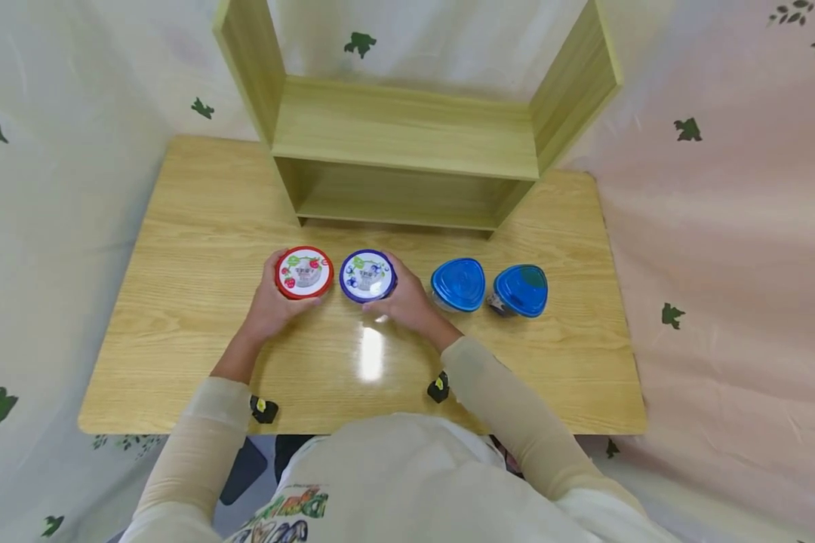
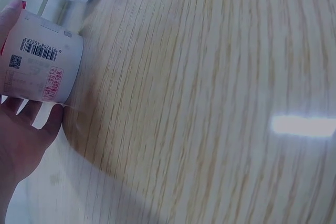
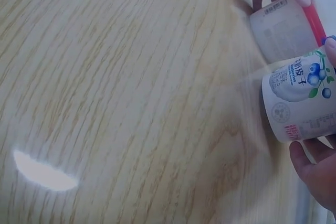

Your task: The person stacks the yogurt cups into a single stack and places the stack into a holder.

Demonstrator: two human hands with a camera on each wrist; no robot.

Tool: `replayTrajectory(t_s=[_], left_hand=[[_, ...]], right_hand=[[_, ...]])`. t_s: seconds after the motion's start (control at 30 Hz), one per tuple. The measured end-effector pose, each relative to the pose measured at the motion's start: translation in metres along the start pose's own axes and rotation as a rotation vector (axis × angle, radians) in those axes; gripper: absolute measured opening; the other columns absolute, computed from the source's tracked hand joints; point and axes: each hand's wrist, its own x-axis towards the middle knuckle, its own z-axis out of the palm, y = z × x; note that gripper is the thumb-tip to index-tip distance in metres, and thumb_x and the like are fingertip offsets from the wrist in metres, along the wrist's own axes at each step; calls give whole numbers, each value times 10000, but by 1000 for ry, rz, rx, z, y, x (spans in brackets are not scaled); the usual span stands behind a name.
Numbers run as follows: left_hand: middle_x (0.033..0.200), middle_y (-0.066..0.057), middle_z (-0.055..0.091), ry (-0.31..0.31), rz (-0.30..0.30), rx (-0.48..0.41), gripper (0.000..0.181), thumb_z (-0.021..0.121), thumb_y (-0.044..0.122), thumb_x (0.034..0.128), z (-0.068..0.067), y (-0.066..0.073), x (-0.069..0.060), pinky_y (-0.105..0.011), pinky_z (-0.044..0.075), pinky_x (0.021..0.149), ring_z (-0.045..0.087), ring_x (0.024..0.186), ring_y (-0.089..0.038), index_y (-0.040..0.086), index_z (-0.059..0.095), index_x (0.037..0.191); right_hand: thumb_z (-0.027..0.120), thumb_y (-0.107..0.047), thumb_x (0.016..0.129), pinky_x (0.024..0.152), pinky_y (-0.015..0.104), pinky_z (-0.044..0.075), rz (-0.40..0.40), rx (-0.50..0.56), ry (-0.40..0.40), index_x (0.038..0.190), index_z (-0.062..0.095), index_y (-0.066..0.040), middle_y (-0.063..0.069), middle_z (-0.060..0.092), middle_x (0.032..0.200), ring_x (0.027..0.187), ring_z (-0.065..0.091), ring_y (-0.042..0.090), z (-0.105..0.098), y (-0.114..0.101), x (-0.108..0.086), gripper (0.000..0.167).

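Note:
My left hand (image 1: 269,308) grips a round white yogurt tub (image 1: 304,271) with a red rim and strawberry pictures on its lid. Its thumb lies at the near side and its fingers reach round the left. Beside it, a second tub (image 1: 368,276) with a dark blue rim and blueberry pictures is held by my right hand (image 1: 410,300) from the right. A small gap separates the two lids. The left wrist view shows a barcode on the side of the red-rimmed tub (image 2: 44,59). In the right wrist view, the blueberry tub (image 3: 302,98) seems close to the tabletop.
Two containers with blue lids, one nearer (image 1: 458,285) and one farther right (image 1: 521,290), stand to the right of my right hand. A wooden shelf unit (image 1: 407,128) rises at the back of the table (image 1: 190,302). Small black objects (image 1: 263,409) lie near the front edge.

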Motion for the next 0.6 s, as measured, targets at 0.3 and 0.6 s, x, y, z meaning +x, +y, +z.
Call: replayTrajectory(t_s=[0.3, 0.6], left_hand=[[1501, -229, 381, 24, 31, -43, 1080, 894, 30, 733, 1, -5, 0, -519, 291, 1159, 378, 1372, -360, 30, 183, 1546], [1508, -214, 373, 21, 15, -65, 1068, 887, 25, 740, 1, -5, 2, -504, 281, 1170, 369, 1382, -345, 36, 184, 1545]], right_hand=[[948, -135, 681, 1122, 472, 376, -32, 47, -5, 1579, 324, -196, 42, 503, 1478, 1351, 472, 251, -5, -11, -2, 1095], [965, -178, 660, 1084, 404, 427, -100, 104, 22, 1555, 362, -229, 13, 535, 1434, 1299, 514, 208, -12, -26, -7, 1081]])
